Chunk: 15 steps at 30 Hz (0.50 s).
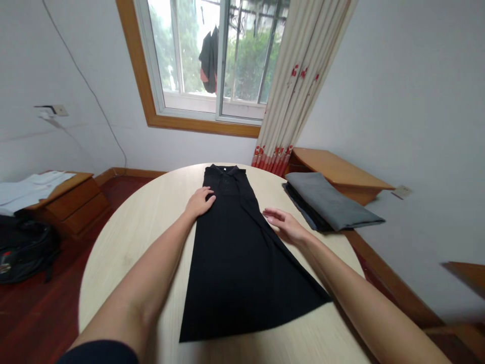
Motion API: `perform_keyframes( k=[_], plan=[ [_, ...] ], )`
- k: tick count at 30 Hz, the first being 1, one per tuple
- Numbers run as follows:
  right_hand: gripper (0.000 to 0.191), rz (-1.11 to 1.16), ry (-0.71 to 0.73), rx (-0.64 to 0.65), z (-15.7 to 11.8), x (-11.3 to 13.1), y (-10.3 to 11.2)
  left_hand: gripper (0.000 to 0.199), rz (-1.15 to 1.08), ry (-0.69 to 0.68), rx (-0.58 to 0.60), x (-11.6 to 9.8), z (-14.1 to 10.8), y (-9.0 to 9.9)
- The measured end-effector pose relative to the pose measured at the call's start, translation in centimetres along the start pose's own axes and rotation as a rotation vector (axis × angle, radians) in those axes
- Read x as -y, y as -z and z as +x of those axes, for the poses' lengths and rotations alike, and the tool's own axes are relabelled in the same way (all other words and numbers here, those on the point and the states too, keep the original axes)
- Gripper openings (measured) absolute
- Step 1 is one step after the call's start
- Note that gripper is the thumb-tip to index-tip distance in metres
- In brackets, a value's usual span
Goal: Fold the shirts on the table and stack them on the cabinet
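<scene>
A black collared shirt (pixel 231 263) lies on the round pale table (pixel 125 247), its collar and a small white label toward the window. Its sides look folded inward into a long shape that widens toward me, and a folded layer runs down its right side. My left hand (pixel 200 202) rests on the shirt's left edge below the collar, fingers stretched out over the cloth. Just off the right edge is my right hand (pixel 284 222), fingers extended and nothing in them. Whether its fingertips touch the cloth I cannot tell.
Folded grey and black cloth (pixel 329 199) lies at the table's right edge. Behind it stands a wooden desk (pixel 341 169) beside a curtain (pixel 295 86). To the left are a wooden cabinet (pixel 81 202) with papers on top and a black bag (pixel 26 247).
</scene>
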State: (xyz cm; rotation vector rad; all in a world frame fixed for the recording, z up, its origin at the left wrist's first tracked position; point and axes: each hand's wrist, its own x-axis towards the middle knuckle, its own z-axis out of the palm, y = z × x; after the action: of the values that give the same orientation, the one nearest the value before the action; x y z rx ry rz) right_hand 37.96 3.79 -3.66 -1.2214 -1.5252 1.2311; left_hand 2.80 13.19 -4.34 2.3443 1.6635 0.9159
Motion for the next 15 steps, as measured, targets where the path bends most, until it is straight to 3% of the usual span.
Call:
perform_keyframes(
  k=[3, 8, 12, 15],
  plan=[
    [0.051, -0.138, 0.016, 0.052, -4.7, 1.0, -0.6, 0.046, 0.011, -0.007, 0.067, -0.8, -2.1, 0.6],
    [0.058, -0.778, -0.031, -0.027, -9.8, 4.3, -2.5, 0.046, 0.045, -0.075, 0.188, -3.9, -7.0, 2.2],
    [0.056, -1.118, -0.199, -0.035, -12.4, 7.0, -3.8, 0.040, 0.079, -0.088, 0.245, -9.4, -10.8, 3.4],
    [0.052, -1.220, -0.239, -0.066, -13.6, 8.9, -4.2, 0.042, 0.042, -0.308, 0.390, -14.7, -13.0, 3.5]
  ],
)
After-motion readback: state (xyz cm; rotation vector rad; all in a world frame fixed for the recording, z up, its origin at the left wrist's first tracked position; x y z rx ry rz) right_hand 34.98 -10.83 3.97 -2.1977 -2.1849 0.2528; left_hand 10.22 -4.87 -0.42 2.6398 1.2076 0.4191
